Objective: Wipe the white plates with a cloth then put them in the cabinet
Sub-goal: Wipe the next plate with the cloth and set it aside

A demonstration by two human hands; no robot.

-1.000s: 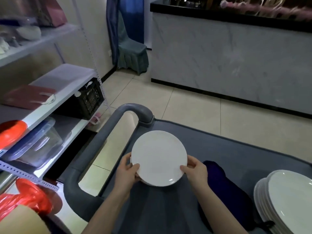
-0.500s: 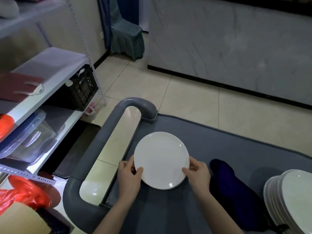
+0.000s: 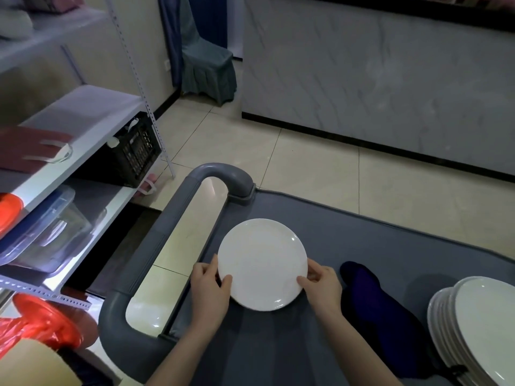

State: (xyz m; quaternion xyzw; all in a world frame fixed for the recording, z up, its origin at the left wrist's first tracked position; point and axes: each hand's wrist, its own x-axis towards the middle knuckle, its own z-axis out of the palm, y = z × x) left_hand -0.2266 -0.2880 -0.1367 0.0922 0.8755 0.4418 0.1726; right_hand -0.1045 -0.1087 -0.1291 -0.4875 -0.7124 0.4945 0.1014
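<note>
ok so far left there's a white metal shelf unit [image 3: 83, 112] with a maroon bag [image 3: 30, 151] on the middle shelf. A clear plastic tub [image 3: 47, 229] sits one level down, and a black crate [image 3: 136, 154] is tucked in further back. Bottom-left corner has a crinkly red plastic bag [image 3: 41, 321].

Next over is the grey cart [image 3: 348, 238] with its chunky looped handle [image 3: 172, 218] on the left end.

The left hand [image 3: 207, 291] is clamped on the left rim of a white plate [image 3: 262, 263], with the thumb lying on top of the rim and the fingers tucked under. The plate is face up and low over the left part of the cart top. Can't tell if it's actually resting on the cart or just above it. The right hand [image 3: 323, 288] grips the lower right rim the same way, thumb on top.

Just right of that hand a dark blue cloth [image 3: 370, 299] lies crumpled on the cart, not touching the plate. Far right, at the frame edge, is a stack of white plates [image 3: 479, 330], a bit fanned out.

In the background there's a chair in a teal cover [image 3: 207, 68] and a grey marble-look panel [image 3: 390, 79] along the tiled floor [image 3: 306, 168].
</note>
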